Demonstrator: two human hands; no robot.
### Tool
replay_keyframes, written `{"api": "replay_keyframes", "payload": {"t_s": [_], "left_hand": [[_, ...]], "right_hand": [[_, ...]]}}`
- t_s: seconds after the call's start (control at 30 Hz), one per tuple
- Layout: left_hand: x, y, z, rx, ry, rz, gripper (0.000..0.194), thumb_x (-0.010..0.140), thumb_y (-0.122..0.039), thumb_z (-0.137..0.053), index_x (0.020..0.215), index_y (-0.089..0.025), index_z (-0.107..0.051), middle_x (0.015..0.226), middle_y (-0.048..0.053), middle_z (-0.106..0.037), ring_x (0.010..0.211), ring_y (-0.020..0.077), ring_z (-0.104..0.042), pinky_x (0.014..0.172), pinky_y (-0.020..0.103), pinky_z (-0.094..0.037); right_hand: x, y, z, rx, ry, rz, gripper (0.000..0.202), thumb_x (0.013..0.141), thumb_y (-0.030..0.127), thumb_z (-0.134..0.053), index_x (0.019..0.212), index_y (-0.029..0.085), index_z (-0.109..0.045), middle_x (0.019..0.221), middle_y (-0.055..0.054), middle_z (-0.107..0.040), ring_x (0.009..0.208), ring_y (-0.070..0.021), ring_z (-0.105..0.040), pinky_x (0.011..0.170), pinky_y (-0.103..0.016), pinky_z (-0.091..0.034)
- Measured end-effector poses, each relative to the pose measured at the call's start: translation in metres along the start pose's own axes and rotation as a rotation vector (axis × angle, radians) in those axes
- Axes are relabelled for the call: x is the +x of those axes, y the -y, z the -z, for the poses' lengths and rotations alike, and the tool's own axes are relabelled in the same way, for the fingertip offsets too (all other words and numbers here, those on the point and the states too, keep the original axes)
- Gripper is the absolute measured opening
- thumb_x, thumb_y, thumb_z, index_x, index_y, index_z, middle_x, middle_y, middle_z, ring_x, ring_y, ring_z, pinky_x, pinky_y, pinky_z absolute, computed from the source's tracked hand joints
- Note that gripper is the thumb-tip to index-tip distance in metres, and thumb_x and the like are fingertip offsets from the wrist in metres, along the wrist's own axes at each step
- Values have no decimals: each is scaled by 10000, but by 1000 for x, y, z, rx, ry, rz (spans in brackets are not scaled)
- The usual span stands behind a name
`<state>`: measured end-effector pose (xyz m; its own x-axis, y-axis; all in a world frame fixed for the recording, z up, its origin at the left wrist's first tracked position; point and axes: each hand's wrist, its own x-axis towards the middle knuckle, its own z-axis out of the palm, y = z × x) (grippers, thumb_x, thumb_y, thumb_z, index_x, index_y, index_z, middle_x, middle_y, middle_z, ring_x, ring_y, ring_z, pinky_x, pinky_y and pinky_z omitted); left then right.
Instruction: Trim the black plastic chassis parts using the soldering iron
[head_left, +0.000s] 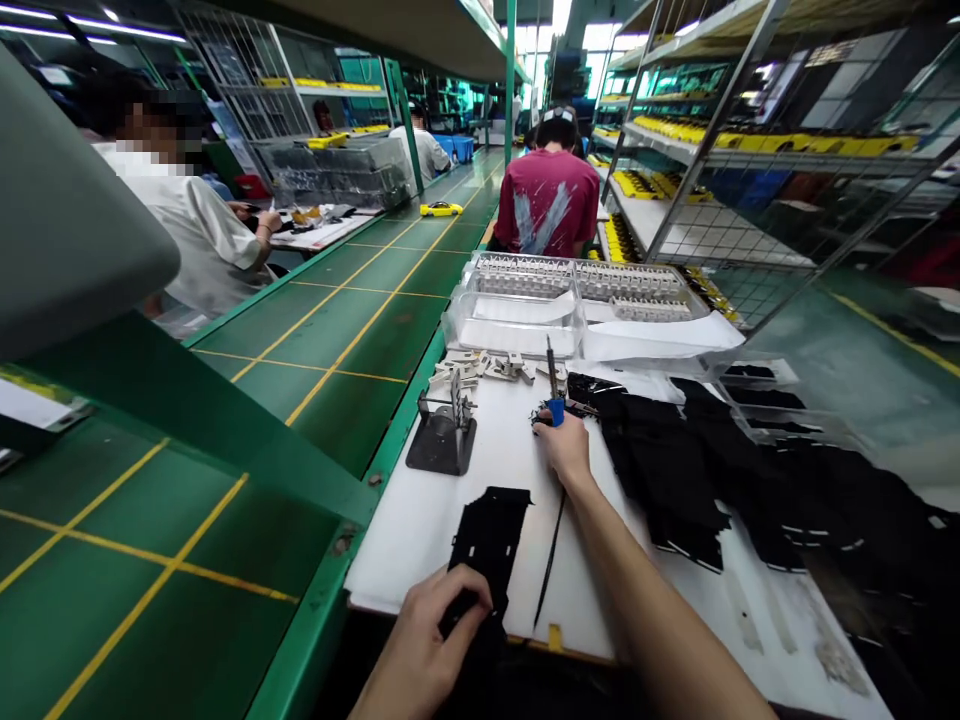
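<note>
A soldering iron [556, 405] with a blue handle is in my right hand [568, 450], which is closed round it. Its metal tip points up and away from me, and a thin black cord [553, 560] runs back toward the table's near edge. Small dark parts [538, 412] lie by my right fingers. On the white tabletop lies a flat black panel [491, 535] with small slots. My left hand [442, 625] is closed at its near end, thumb and forefinger pinched together. A dark metal stand [442, 440] sits beyond the panel to the left.
Loose pale metal pieces [499, 368] lie before clear plastic trays [517, 300]. More black panels [667, 470] are heaped on the right. A green conveyor [337, 330] runs along the left, carrying a yellow toy car [441, 209]. Co-workers sit ahead and across; wire shelving [720, 150] stands right.
</note>
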<state>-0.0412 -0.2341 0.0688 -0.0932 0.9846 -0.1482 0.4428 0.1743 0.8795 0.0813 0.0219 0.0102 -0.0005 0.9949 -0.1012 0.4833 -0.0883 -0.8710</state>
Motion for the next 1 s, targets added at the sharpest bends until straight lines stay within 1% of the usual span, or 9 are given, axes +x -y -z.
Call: {"api": "replay_keyframes", "payload": {"t_s": [0.17,0.3,0.4,0.47,0.53,0.63,0.73,0.9,1.0], "left_hand": [[12,13,5,-114,130,-81,153,877,-151,-494,794,-209,-610,874,45,-635,811,180,-606,736,256,-463],[11,28,-1,-238,76,-26,68,843,-154,-545,862,-213,-520,874,33,-598,797,168,-575,740,253,-465],[11,32,-9,-460,68,77,385,845,-172,-571,1182,-245,-400,1053,64,-614,906,179,-600,856,306,-471],[14,31,-13,-655,95,130,708,850,-186,-576,1412,-286,-156,1148,93,-612,899,181,-627,867,346,-486],[19,28,-17,-787,82,167,916,840,-218,-596,1490,-309,43,1138,96,-628,796,168,-640,790,342,-516],[28,27,-19,-813,12,174,942,817,-257,-630,1527,-285,-11,1045,75,-661,699,151,-622,701,304,-524],[34,31,-17,-759,31,173,916,813,-271,-648,1530,-266,-78,1029,68,-672,703,151,-625,708,296,-527],[40,30,-6,-757,98,154,894,821,-294,-658,1523,-240,-109,1191,106,-636,976,224,-644,891,354,-509],[44,26,-3,-754,98,179,879,810,-299,-672,1513,-217,-151,1203,117,-636,1043,253,-629,908,358,-502]], "right_hand": [[23,12,-19,-248,12,16,239,695,197,-602,898,185,-728,816,-99,-720,836,-266,-657,721,-303,-441],[26,12,-25,-374,16,34,223,737,203,-562,897,185,-715,827,-114,-716,850,-273,-654,723,-305,-433],[27,9,-26,-417,26,48,220,757,227,-544,901,180,-703,820,-112,-710,837,-269,-649,721,-304,-428],[28,8,-25,-425,37,52,205,750,235,-546,879,180,-696,790,-101,-703,813,-260,-644,714,-299,-426],[28,6,-23,-419,47,56,195,744,244,-549,866,182,-688,769,-87,-696,784,-246,-637,704,-293,-424],[28,2,-18,-389,59,69,191,735,265,-565,870,190,-678,765,-67,-692,742,-222,-627,687,-281,-420],[30,-2,-15,-351,66,76,160,708,266,-590,825,197,-674,732,-51,-683,718,-207,-615,678,-274,-412],[34,-4,-17,-262,53,68,94,663,239,-595,716,196,-659,657,-40,-657,675,-206,-595,640,-278,-393],[34,-5,-15,-175,24,64,99,663,266,-591,691,196,-653,619,-29,-642,630,-203,-577,598,-280,-379]]}}
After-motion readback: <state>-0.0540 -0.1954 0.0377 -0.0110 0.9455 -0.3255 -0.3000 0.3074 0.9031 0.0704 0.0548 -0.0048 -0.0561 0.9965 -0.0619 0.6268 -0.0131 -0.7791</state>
